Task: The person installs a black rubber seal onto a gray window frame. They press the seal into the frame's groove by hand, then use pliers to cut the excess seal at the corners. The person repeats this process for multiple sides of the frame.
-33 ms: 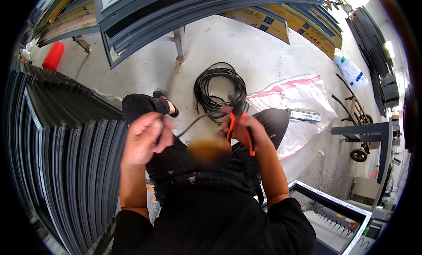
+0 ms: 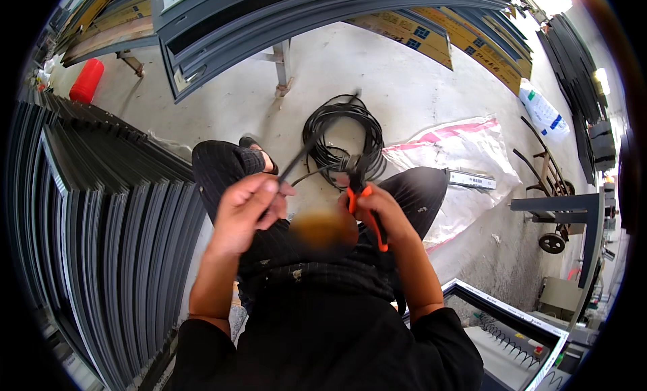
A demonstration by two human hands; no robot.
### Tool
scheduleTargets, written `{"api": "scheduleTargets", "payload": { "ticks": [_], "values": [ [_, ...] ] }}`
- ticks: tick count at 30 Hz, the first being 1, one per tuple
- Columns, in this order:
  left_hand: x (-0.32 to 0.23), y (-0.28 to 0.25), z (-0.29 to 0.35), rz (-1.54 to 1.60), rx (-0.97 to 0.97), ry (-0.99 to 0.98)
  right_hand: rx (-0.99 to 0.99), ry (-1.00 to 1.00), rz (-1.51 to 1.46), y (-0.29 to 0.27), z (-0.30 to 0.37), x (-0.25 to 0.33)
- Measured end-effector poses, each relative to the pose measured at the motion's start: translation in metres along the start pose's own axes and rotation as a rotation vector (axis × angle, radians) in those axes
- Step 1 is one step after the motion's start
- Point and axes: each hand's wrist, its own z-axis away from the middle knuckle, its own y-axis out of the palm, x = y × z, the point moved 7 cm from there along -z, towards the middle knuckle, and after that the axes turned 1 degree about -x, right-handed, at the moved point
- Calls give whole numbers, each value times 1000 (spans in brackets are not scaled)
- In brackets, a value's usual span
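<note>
Left hand (image 2: pixel 249 204): grip narrow on one strip (image 2: pixel 303 150). Right hand (image 2: pixel 379 208): grip around one pair of pliers (image 2: pixel 352 201). One coil (image 2: pixel 375 135) lies on the floor (image 2: pixel 222 98) by one sack (image 2: pixel 472 145) carrying one printed bar (image 2: pixel 472 180).

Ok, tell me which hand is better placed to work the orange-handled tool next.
Probably the right: the right hand grips the orange-handled tool, whose dark end points forward. The left hand looks worse placed, since it is closed on a thin black strip.
</note>
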Motion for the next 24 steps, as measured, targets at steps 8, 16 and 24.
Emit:
{"api": "scheduleTargets", "payload": {
  "ticks": [8,16,24],
  "values": [
    [40,27,-3,-191,-67,90,-128,-147,447,30,31,-14],
    [25,34,6,-591,-71,272,-114,-336,801,43,31,-2],
    [10,32,18,-808,-101,416,-106,-429,991,66,34,9]
  ]
}}
